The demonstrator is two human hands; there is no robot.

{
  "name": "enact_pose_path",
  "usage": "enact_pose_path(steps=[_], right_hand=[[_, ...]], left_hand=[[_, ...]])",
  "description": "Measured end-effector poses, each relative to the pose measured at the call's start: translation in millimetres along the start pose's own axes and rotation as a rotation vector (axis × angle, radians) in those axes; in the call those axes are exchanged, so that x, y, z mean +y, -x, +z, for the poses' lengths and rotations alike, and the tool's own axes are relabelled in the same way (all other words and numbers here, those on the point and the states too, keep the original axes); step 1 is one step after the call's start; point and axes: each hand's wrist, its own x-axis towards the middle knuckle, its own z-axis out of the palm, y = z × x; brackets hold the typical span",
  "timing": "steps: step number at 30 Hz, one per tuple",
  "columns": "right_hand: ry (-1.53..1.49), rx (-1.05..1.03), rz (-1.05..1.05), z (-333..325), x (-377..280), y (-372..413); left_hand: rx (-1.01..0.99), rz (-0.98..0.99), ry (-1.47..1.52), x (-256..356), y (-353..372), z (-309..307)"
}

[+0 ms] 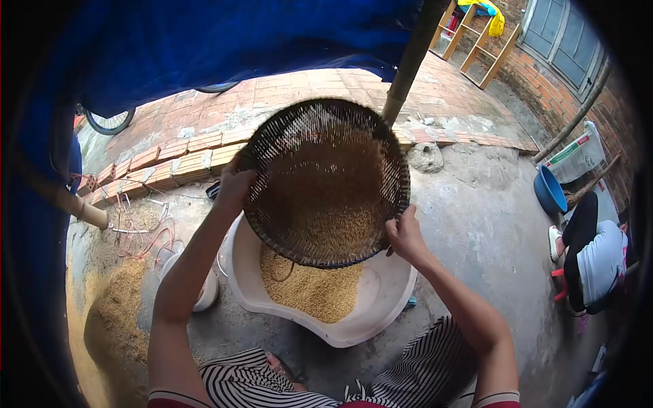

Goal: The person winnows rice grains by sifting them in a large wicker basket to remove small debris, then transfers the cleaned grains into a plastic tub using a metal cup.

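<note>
A round woven sieve basket (326, 115) is held up and tilted in front of me, with brown grain (333, 228) spread over its mesh. My left hand (236, 187) grips its left rim, and my right hand (406, 234) is closed on the lower right rim. Under the sieve stands a pale plastic tub (371, 323), its near wall curving down in the middle. A heap of yellowish grain (313, 292) lies in the tub, with a thin curved strip resting on it. The sieve hides the tub's far part.
At left, a white bucket (207, 292) stands near a grain pile (122, 306) and tangled pink cord (163, 234). A bamboo post (408, 68) rises behind the sieve, and a blue tarp (238, 41) hangs overhead. At right, a person (598, 258) sits near a blue basin (549, 190).
</note>
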Motion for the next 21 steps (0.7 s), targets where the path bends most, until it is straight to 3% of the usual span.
enact_pose_path(steps=[3, 4, 5, 6, 7, 8, 9, 10, 12, 13, 15, 18, 20, 21], right_hand=[[0.215, -0.050, 0.000, 16.8, 86.3, -5.9], [0.197, -0.183, 0.124, 6.8, 63.9, 9.0], [0.197, -0.186, 0.124, 1.4, 49.5, 14.7], [0.097, -0.331, 0.235, -3.2, 38.2, 17.2], [-0.006, -0.473, 0.349, -4.9, 34.4, 18.5], [-0.013, -0.466, 0.354, -4.5, 36.0, 20.3], [0.041, -0.332, 0.192, -4.0, 37.3, 22.6], [0.096, -0.196, 0.027, -3.2, 37.2, 23.3], [0.093, -0.073, -0.077, -14.0, 0.1, 38.0], [0.095, 0.040, -0.181, -19.6, -18.7, 44.3], [0.047, 0.082, -0.192, -20.8, -30.2, 42.3], [0.007, 0.152, -0.188, -19.5, -27.6, 34.4], [-0.013, 0.014, -0.003, -13.5, -1.4, 11.2], [-0.009, 0.010, -0.006, -10.2, 10.8, 9.4]], left_hand=[[-0.001, -0.273, -0.130, -42.7, 19.5, -7.1], [0.003, -0.278, -0.130, -59.9, 24.7, -16.8], [-0.007, -0.444, -0.124, -76.7, 26.3, -31.7], [-0.020, -0.608, -0.120, -77.6, 28.3, -38.5], [-0.025, -0.609, -0.123, -77.7, 28.4, -45.4], [-0.029, -0.512, -0.053, -77.3, 28.0, -52.3], [-0.035, -0.414, 0.017, -66.6, 30.3, -51.8], [0.023, -0.315, 0.073, -18.8, 49.1, -23.9], [0.054, 0.033, -0.089, 28.9, 60.5, -3.2], [0.069, 0.080, -0.151, 52.7, 68.4, 3.9], [0.040, 0.375, -0.125, 68.5, 65.3, 5.7], [-0.052, 0.301, -0.188, 70.7, 49.6, 19.1], [-0.012, 0.028, -0.203, 14.7, 10.7, 6.3], [-0.010, -0.108, -0.065, -9.9, 9.5, 1.0]])
